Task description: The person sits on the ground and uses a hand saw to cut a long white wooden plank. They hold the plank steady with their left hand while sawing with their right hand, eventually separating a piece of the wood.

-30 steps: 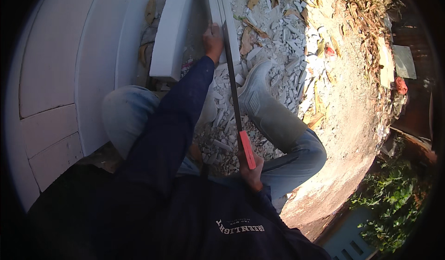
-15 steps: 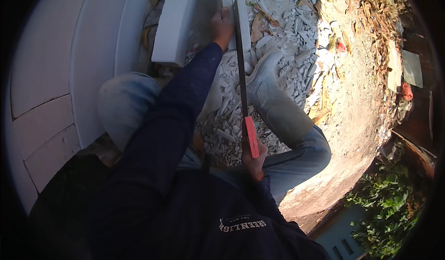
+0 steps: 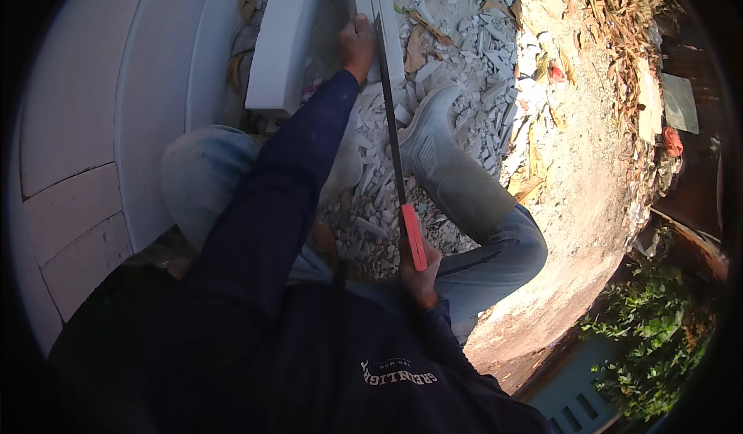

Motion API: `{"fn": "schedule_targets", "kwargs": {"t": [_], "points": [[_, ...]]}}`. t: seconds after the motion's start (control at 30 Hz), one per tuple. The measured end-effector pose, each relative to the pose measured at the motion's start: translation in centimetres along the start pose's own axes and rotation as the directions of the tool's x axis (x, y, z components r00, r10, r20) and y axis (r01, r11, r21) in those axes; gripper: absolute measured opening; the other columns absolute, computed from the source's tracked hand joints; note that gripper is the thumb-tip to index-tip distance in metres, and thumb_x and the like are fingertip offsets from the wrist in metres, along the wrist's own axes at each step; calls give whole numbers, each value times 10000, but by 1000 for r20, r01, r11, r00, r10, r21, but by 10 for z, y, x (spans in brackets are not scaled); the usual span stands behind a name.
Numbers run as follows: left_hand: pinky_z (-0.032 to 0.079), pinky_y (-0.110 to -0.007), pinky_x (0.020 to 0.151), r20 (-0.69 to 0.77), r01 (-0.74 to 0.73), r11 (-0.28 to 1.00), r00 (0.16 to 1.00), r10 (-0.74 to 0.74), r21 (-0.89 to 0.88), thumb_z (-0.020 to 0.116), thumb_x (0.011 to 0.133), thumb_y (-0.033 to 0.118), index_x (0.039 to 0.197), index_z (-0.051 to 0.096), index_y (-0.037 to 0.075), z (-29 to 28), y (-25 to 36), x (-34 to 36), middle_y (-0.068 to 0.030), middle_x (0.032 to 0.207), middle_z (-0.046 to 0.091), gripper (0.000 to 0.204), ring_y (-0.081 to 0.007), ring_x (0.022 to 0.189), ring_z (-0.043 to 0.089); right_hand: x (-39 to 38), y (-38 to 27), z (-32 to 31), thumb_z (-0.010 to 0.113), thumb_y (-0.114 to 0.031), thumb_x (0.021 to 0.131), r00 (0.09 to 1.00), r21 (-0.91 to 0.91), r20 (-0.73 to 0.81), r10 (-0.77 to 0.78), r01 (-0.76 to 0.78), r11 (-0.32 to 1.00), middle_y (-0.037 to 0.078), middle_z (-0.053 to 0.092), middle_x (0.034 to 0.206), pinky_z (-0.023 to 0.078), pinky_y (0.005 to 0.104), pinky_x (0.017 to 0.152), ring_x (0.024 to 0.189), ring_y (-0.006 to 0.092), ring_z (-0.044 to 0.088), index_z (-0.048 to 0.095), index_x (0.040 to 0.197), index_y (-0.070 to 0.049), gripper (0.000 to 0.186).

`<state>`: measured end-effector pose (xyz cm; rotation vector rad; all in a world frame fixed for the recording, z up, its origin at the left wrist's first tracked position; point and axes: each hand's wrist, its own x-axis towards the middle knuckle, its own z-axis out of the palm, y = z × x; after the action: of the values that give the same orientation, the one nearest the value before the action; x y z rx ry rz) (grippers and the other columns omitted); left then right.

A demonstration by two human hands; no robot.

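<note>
My right hand point(image 3: 421, 273) is closed round the red handle of a handsaw point(image 3: 412, 237). Its long dark blade runs away from me, and the far part lies along a lengthwise slit in a narrow white block point(image 3: 392, 47). On the left side of that block, my left hand point(image 3: 358, 46) grips the edge close beside the blade, thumb uppermost. Some of its fingers are hidden behind the block. Left of this hand stands a second, thicker white block point(image 3: 282, 47), with a grey gap between the two.
White broken chips point(image 3: 480, 55) cover the ground around my rubber boot point(image 3: 453, 152). Large pale blocks point(image 3: 77, 86) stand along the left. Dry leaves point(image 3: 604, 39) lie on sunlit ground at the right, with a green shrub point(image 3: 650, 341) at lower right.
The saw has slid slightly back toward me, its handle sitting a little lower. The whole view has shifted a little, and my left hand keeps its grip on the narrow block.
</note>
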<state>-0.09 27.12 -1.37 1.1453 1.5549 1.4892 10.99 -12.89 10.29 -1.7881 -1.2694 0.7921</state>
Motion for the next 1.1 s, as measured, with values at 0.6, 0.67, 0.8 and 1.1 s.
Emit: {"fn": "schedule_targets", "kwargs": {"t": [0.6, 0.67, 0.8, 1.1], "points": [[487, -433, 842, -45, -13, 996, 999, 9, -84, 470, 1040, 339, 1123, 662, -80, 9, 23, -10, -291, 944, 684, 468, -407, 886, 658, 82, -18, 18, 615, -73, 969, 980, 51, 128, 151, -159, 986, 116, 670, 816, 477, 263, 680, 736, 74, 525, 658, 1180, 71, 259], [488, -428, 847, 10, -1, 1000, 1000, 2, -26, 468, 1042, 338, 1144, 658, -78, 10, 10, 0, -283, 952, 692, 469, -386, 890, 665, 115, -9, 41, 612, -74, 967, 995, 63, 93, 48, -54, 997, 127, 664, 818, 483, 271, 698, 749, 76, 523, 650, 1204, 70, 280], [489, -427, 852, -47, -85, 996, 995, 85, 12, 476, 1040, 343, 1166, 652, -75, 10, 12, 0, -283, 960, 695, 470, -380, 906, 674, 90, -17, 36, 621, -77, 955, 999, 141, 50, 13, -20, 990, 167, 689, 860, 505, 298, 745, 770, 95, 575, 635, 1246, 68, 326], [484, -416, 923, -62, -3, 998, 998, -1, -59, 476, 1038, 367, 1245, 635, -71, 8, 10, -7, -332, 1076, 680, 509, -434, 1018, 666, 87, -22, 27, 632, -117, 965, 996, 89, 73, 42, -48, 995, 95, 613, 719, 469, 312, 641, 681, 94, 508, 652, 1039, 69, 201]]}}
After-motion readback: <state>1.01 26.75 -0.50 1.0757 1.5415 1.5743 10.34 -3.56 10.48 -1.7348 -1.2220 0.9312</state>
